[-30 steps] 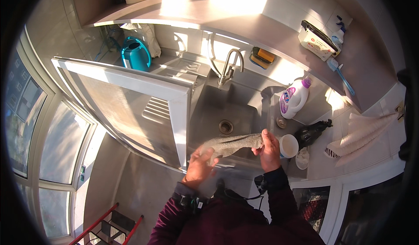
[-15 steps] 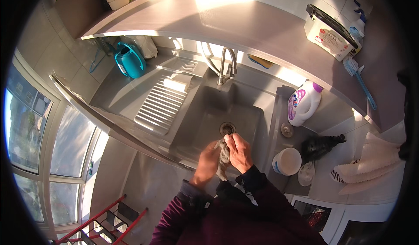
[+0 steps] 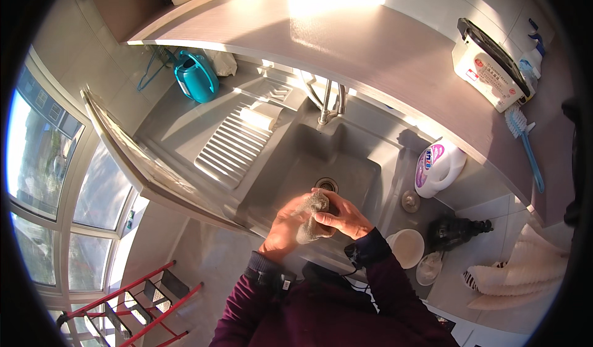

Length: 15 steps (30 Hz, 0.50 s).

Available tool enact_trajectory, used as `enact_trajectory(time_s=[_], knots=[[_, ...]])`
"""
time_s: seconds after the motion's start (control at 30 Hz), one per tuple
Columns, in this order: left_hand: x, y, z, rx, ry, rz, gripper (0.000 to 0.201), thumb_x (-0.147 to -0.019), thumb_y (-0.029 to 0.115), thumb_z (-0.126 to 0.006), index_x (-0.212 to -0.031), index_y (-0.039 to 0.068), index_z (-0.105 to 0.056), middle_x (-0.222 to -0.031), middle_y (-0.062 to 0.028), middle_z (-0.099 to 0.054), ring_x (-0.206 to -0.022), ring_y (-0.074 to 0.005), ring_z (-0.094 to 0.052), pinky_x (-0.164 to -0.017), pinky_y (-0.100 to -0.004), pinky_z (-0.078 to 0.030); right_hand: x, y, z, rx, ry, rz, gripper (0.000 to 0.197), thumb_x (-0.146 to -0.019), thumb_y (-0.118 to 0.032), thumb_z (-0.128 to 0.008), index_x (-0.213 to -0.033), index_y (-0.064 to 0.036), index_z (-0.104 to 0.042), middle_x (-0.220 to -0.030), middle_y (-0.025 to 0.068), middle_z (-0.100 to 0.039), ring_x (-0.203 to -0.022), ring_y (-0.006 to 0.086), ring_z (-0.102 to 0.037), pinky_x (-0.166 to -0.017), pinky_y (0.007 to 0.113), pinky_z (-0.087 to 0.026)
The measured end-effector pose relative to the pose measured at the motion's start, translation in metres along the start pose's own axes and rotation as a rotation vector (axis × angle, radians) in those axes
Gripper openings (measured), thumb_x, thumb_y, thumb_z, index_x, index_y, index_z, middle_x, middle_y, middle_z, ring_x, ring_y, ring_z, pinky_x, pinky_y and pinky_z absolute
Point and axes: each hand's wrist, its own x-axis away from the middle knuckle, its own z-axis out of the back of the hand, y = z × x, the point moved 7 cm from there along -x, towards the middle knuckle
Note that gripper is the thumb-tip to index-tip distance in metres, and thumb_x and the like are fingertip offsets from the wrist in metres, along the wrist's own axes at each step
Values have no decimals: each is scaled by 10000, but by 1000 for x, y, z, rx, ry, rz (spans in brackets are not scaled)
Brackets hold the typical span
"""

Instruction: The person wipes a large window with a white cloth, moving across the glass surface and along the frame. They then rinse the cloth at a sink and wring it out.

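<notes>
A small, rough grey cloth (image 3: 312, 223), crumpled into a bundle, is held between my two hands over the near part of the grey sink basin (image 3: 364, 161). My left hand (image 3: 285, 224) is closed round its left side. From the right, my right hand (image 3: 349, 219) grips it, thumb laid across the front. Whether it is a rag or a garment such as a sock, I cannot make out. Just beyond my fingers is the round drain (image 3: 327, 184), and at the sink's back stands the tap (image 3: 325, 106).
Left of the basin lies a ribbed drainboard (image 3: 235, 146) with a teal watering can (image 3: 196, 78) behind. On the right stand a white detergent bottle (image 3: 440, 168), a white tub (image 3: 407, 248) and a dark bottle (image 3: 457, 232). A shelf (image 3: 370, 44) overhangs the back. A red-railed stepladder (image 3: 133, 307) stands lower left.
The cloth hung as a twisted strand between my hands; now it is bunched up in them. My left hand has come round it and my right hand has turned. The whole view has shifted slightly.
</notes>
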Motion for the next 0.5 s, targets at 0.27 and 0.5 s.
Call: enact_trajectory(time_s=[0.27, 0.5], knots=[[7, 16, 37, -528, 331, -48, 208, -1006, 46, -744, -1200, -31, -740, -1119, -74, -770, -988, -130, -717, -918, -286, -595, -9, 12, 28, -14, 327, -93, 275, -862, -59, -870, -1033, -25, -657, -964, -2, -681, -856, 79, -618, -773, 265, -513], [15, -3, 39, -56, 460, 252, 772, -1092, 530, -573, -1628, 15, -360, -1582, -192, -507, -1443, -317, -518, -1203, -531, -418, -13, -5, 14, -130, 481, 13, 241, -904, -13, -812, -1097, -36, -669, -1072, 30, -709, -970, 103, -657, -825, 299, -560]])
